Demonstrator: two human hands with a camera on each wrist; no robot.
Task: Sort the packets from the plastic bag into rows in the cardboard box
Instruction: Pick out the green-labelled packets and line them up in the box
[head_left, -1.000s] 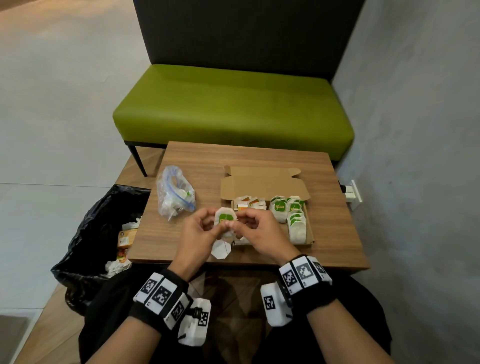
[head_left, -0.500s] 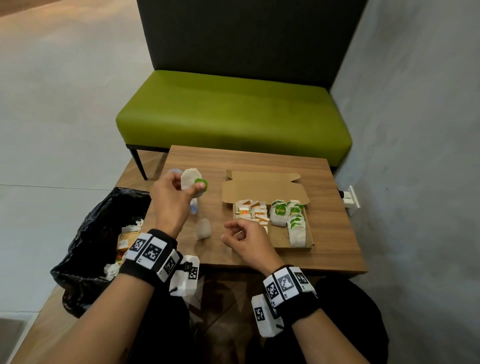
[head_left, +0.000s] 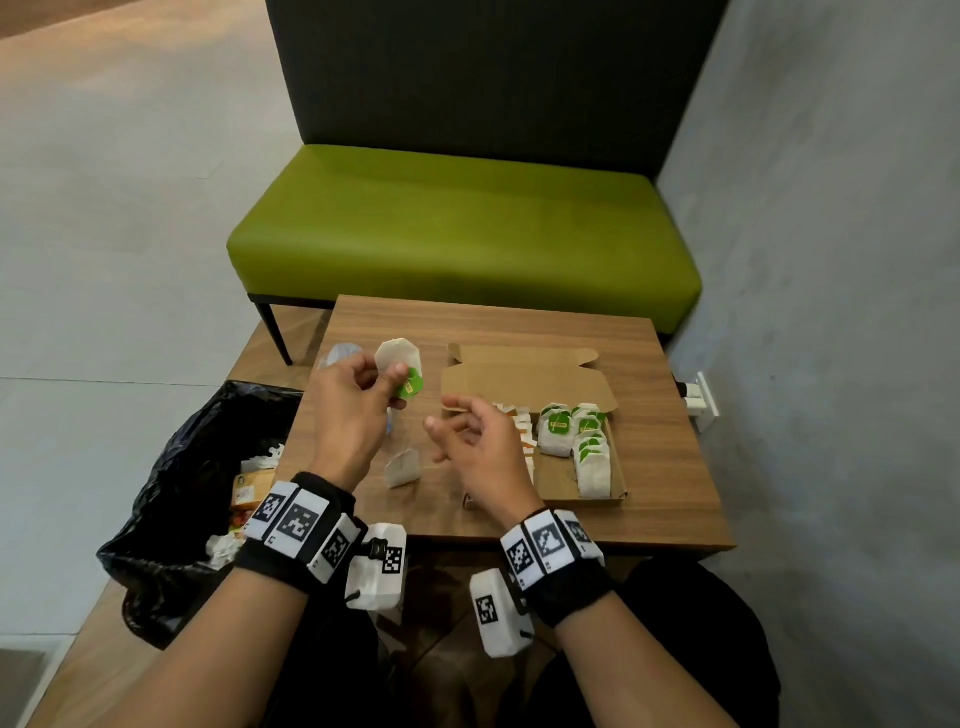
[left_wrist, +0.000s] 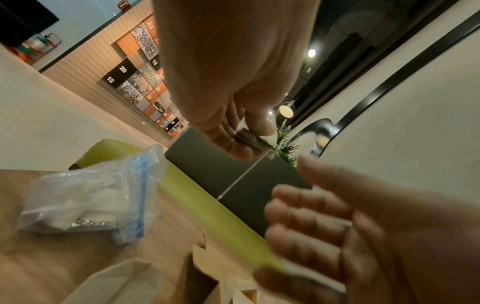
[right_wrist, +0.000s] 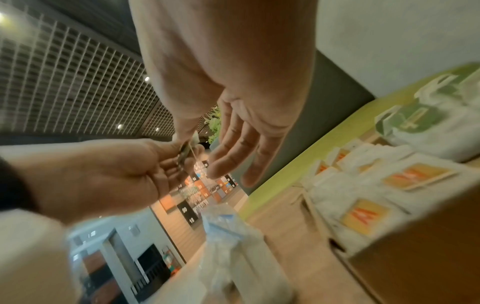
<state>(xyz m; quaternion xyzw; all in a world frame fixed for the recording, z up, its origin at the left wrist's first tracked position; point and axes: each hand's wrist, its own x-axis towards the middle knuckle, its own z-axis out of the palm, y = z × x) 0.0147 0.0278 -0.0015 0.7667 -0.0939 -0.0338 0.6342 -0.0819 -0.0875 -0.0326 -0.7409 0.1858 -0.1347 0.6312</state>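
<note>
My left hand (head_left: 392, 376) is raised over the table's left part and pinches a white packet with a green tag (head_left: 400, 364) between thumb and fingers. A thin string (left_wrist: 244, 176) runs down from it toward a second white packet (head_left: 402, 467) below; I cannot tell whether that one hangs or lies on the table. My right hand (head_left: 447, 428) hovers just right of it, fingers loosely spread and holding nothing. The open cardboard box (head_left: 618, 499) holds orange-tag packets (right_wrist: 363, 214) on its left and green-tag packets (head_left: 556, 431) on its right. The plastic bag (left_wrist: 85, 197) lies behind my left hand.
The small wooden table (head_left: 665, 467) ends close to my body. A black bin bag (head_left: 182, 493) of rubbish stands at its left. A green bench (head_left: 467, 234) lies beyond, and a grey wall with a socket (head_left: 701, 395) on the right.
Both hands held the green-tag packet in front of the box; my left hand lifted it up and left, a second packet now shows below, and my empty right hand rose toward it.
</note>
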